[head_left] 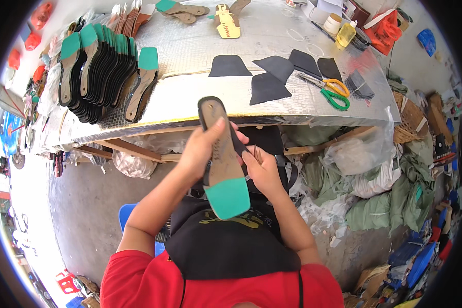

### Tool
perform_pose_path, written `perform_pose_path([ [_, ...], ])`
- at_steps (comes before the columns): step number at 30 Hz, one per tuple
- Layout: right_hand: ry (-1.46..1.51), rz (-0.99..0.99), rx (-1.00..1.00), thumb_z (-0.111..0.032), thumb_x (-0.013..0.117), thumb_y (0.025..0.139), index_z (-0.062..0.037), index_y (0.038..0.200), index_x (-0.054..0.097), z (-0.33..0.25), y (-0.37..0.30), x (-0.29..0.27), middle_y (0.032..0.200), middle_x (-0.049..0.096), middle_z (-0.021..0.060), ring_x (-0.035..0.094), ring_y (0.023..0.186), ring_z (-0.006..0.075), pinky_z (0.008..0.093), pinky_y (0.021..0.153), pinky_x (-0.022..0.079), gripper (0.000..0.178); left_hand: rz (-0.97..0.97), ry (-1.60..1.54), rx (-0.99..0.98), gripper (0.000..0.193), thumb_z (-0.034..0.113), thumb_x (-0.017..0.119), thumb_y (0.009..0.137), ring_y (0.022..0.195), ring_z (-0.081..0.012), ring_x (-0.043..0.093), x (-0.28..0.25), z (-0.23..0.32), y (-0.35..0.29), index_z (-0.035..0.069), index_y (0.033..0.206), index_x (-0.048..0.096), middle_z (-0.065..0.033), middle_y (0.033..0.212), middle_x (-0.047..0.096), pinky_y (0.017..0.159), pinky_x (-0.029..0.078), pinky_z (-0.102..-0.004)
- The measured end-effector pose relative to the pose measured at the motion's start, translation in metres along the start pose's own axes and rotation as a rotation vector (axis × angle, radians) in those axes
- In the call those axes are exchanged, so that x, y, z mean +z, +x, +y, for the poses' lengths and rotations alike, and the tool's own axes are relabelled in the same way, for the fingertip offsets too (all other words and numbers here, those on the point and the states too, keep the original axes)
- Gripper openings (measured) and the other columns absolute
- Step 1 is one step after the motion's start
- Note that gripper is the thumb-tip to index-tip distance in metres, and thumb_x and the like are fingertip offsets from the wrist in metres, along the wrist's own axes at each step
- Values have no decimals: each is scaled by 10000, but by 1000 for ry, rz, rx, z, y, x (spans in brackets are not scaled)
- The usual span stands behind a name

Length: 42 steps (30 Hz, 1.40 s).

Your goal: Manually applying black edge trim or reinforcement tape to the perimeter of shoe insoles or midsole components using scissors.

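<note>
Here the left hand [203, 149] gripped a sole [222, 159] over the lap, below the table [190, 51]; the right hand [262, 172] pinched its edge, holding a thin tool [255, 152]. Steadying the sole firmly seemed wise

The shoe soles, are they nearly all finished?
A long row of soles with green heels already stands stacked on the table. One sole is in hand: the left hand grips it and the right hand works its edge. Five black cut pieces beside the scissors lie unused, so some work looks left.
</note>
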State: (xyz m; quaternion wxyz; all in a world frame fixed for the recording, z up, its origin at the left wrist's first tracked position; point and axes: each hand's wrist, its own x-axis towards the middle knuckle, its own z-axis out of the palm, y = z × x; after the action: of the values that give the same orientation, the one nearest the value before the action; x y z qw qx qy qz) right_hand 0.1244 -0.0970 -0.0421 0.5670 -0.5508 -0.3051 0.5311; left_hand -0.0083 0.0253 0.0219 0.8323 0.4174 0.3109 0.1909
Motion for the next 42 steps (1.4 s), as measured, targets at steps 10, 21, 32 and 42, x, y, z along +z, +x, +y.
perform_pose_path([
  [10, 140, -196, -27, -163, 512, 1012, 10, 1009, 631, 6, -15, 10, 738, 573, -35, 472, 668, 30, 198, 591, 364, 210, 151, -80, 11, 350, 328, 495, 1009, 771, -203, 656, -17, 1, 9, -14, 1060, 556, -92, 860, 622, 717, 576, -366],
  [21, -199, -31, -203, -129, 521, 987, 52, 1124, 618, 1, -16, 8, 838, 672, 41, 590, 716, 95, 256, 661, 480, 247, 164, 161, 394, 364, 357, 494, 1012, 758, -151, 594, -6, -13, -1, 1, 1031, 566, -59, 861, 612, 737, 510, -298],
  [32, -152, -249, -104, -68, 574, 931, 20, 1131, 648, -15, -4, 3, 878, 701, 52, 639, 806, 110, 261, 733, 496, 231, 71, -157, 95, 631, 623, 330, 977, 751, -297, 620, -34, -8, -28, 45, 787, 496, -135, 744, 569, 733, 525, -400],
  [42, 512, -203, -54, -338, 451, 1024, -32, 1116, 530, -4, -16, 3, 831, 533, 19, 401, 543, 43, 199, 442, 251, 330, 181, -497, 223, 564, 573, 313, 997, 807, -291, 522, -46, -7, -43, 67, 811, 478, -119, 771, 541, 832, 450, -394],
])
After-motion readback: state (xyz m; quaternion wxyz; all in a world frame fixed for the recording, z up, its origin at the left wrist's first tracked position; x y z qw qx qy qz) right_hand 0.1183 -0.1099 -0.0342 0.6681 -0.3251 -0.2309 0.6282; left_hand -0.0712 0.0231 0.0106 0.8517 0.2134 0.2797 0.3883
